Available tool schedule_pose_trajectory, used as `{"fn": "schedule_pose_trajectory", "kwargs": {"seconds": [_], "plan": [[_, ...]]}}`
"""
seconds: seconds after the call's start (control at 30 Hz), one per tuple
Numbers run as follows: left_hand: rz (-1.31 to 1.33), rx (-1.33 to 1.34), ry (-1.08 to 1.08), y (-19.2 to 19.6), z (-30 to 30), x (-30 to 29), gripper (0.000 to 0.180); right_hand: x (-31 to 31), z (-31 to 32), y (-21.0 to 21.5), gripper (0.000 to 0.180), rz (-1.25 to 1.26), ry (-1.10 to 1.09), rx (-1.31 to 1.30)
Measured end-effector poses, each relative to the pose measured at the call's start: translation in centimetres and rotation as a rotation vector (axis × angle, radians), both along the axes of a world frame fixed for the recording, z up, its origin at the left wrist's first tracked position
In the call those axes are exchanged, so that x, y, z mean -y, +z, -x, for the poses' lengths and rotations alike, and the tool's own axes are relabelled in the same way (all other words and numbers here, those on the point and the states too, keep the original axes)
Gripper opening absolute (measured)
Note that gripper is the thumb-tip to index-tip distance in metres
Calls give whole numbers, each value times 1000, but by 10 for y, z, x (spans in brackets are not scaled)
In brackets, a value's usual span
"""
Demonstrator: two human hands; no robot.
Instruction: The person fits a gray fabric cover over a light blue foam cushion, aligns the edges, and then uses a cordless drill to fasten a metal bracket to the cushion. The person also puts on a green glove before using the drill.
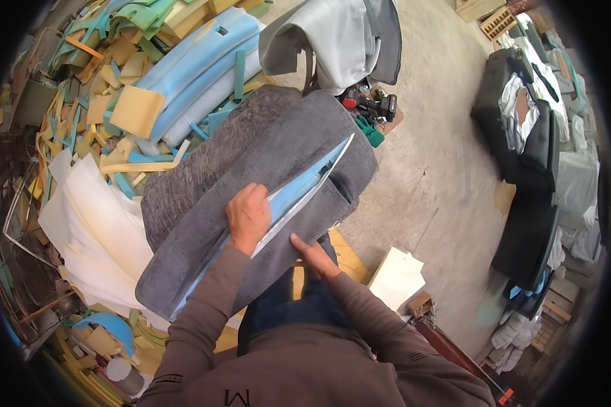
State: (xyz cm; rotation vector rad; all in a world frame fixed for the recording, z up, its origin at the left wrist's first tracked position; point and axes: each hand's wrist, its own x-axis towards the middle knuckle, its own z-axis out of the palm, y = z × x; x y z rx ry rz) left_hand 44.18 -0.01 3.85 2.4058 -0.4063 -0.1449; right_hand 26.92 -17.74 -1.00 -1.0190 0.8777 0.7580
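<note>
A long grey fabric cushion cover (278,146) lies slantwise in front of me, with a lengthwise slit along its upper side. Blue foam (293,192) shows inside the slit, beside a white edge strip (312,197). My left hand (248,216) is closed on the far edge of the slit, near its middle. On the near side, my right hand (313,258) grips the cover, its thumb on top and its other fingers hidden underneath. Another dark, mottled fabric piece (193,180) lies just behind the cover.
Yellow, green and blue foam scraps (125,112) are heaped at the left, with white sheets (98,224) nearer me. Beyond the cover are a red and black power drill (366,102) and grey upholstery (326,44). Black furniture pieces (523,183) stand at the right.
</note>
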Motion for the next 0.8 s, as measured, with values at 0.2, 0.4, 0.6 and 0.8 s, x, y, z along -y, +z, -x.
{"fn": "schedule_pose_trajectory", "kwargs": {"seconds": [0.2,0.4,0.6,0.8], "plan": [[-103,61,11,3,0,7,6,22,-24,24,73,183,516,-99],[162,-4,-93,25,40,18,34,78,-113,62,48,1430,357,976],[-152,43,-158,-21,21,74,63,82,-233,20,46,1469,788,1391],[-273,29,52,-12,18,134,66,93,-236,3,27,1122,658,1433]]}}
